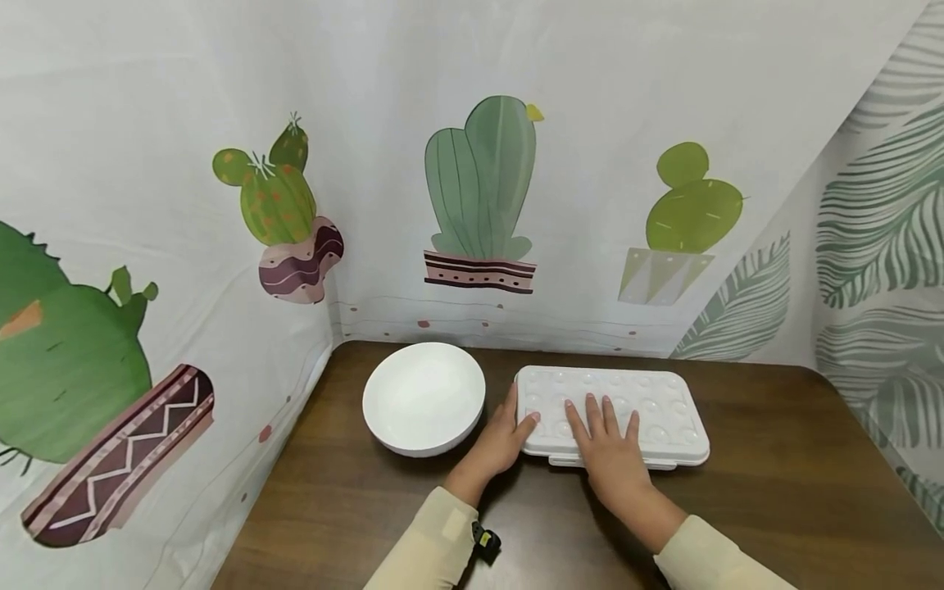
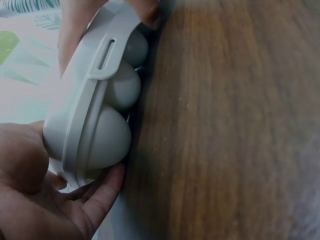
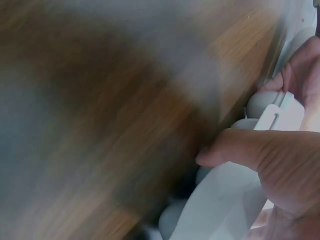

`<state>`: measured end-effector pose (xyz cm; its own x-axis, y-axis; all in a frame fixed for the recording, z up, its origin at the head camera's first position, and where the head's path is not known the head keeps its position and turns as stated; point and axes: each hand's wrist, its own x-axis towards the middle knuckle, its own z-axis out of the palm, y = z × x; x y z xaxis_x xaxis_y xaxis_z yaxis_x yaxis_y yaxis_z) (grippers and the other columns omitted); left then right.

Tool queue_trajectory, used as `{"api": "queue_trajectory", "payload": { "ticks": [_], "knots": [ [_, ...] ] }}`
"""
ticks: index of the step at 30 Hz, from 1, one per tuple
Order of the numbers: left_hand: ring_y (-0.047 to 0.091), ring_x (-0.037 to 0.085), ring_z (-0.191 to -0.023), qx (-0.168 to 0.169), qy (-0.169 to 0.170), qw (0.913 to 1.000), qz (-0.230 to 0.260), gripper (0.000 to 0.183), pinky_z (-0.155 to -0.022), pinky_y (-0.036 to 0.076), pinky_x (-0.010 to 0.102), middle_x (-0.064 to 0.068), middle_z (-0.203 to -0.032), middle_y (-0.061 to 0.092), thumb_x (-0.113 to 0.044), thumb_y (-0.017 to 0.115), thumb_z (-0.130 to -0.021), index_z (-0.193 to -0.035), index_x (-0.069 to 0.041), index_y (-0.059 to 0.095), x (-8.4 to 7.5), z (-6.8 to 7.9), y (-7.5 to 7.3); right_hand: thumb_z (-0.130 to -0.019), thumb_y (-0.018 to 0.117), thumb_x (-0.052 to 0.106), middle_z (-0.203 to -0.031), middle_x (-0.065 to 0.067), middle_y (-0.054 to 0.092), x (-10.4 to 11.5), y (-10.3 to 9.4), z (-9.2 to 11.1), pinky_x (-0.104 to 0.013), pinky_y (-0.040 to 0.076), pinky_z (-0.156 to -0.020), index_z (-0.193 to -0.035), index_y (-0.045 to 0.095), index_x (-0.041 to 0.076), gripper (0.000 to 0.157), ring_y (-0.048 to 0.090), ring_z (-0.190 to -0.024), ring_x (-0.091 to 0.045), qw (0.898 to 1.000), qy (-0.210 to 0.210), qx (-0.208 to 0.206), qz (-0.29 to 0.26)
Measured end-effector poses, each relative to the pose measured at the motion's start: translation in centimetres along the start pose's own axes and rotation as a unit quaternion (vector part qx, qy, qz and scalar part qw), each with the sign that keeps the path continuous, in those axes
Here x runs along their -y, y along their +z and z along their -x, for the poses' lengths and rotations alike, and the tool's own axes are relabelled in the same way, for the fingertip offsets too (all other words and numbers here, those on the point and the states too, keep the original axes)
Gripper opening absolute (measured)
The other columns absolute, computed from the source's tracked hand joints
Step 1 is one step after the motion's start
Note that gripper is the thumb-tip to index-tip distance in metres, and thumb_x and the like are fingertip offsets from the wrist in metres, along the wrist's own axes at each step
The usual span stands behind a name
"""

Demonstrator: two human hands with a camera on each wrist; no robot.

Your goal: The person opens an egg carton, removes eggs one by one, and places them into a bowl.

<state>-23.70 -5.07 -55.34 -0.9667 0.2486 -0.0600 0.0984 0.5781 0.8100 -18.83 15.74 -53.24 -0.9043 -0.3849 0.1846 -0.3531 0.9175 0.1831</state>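
Observation:
A white lidded egg box (image 1: 667, 401) lies on the table, its lid covered with rows of round bumps and rounded cups (image 2: 112, 137) showing below the rim. My left hand (image 1: 500, 438) grips its left end, thumb over the lid and fingers low around the end cup. Spread across the lid, the straight fingers of my right hand (image 1: 610, 459) press near the front middle. In the right wrist view, the right thumb (image 3: 232, 147) reaches down over the front edge beside a slotted latch (image 3: 270, 117).
A white bowl (image 1: 425, 399) stands just left of the egg box, close to my left hand. The brown wooden table (image 1: 782, 483) ends at a cactus-printed cloth (image 1: 383, 205) behind and to the left. A black strap (image 1: 485, 541) is on the left sleeve.

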Motion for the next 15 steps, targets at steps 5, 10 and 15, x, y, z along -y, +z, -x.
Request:
{"api": "queue_trajectory", "payload": {
  "ticks": [5,10,15],
  "knots": [
    [0.03,0.043,-0.15,-0.002,-0.002,1.0,0.0,0.081,-0.119,0.03,0.059,0.026,-0.163,0.027,-0.051,0.043,-0.105,-0.163,-0.008,0.007,0.2,0.0,0.0,-0.073,0.086,0.013,-0.157,-0.027,0.037,-0.5,0.0,0.2,-0.077,0.032,-0.106,-0.157,0.034,0.011,0.098,0.037,-0.145,-0.048,1.0,0.003,0.001,-0.01],
    [0.029,0.042,-0.151,-0.003,0.0,1.0,0.003,0.08,-0.119,0.03,0.059,0.024,-0.163,0.028,-0.051,0.043,-0.105,-0.163,-0.008,0.008,0.2,-0.1,0.0,-0.076,0.083,0.008,-0.156,-0.027,0.039,-1.0,0.1,0.5,-0.078,0.032,-0.105,-0.156,0.036,0.012,0.093,0.039,-0.144,-0.048,1.0,0.007,-0.01,-0.009],
    [0.028,0.042,-0.151,-0.002,0.001,1.0,0.005,0.08,-0.119,0.03,0.059,0.024,-0.164,0.028,-0.05,0.043,-0.105,-0.163,-0.009,0.007,0.1,-0.1,0.1,-0.079,0.08,0.005,-0.156,-0.026,0.04,-1.7,0.3,0.7,-0.074,0.033,-0.107,-0.156,0.036,0.014,0.089,0.041,-0.143,-0.046,1.0,-0.004,-0.028,0.011]
  ]
}}
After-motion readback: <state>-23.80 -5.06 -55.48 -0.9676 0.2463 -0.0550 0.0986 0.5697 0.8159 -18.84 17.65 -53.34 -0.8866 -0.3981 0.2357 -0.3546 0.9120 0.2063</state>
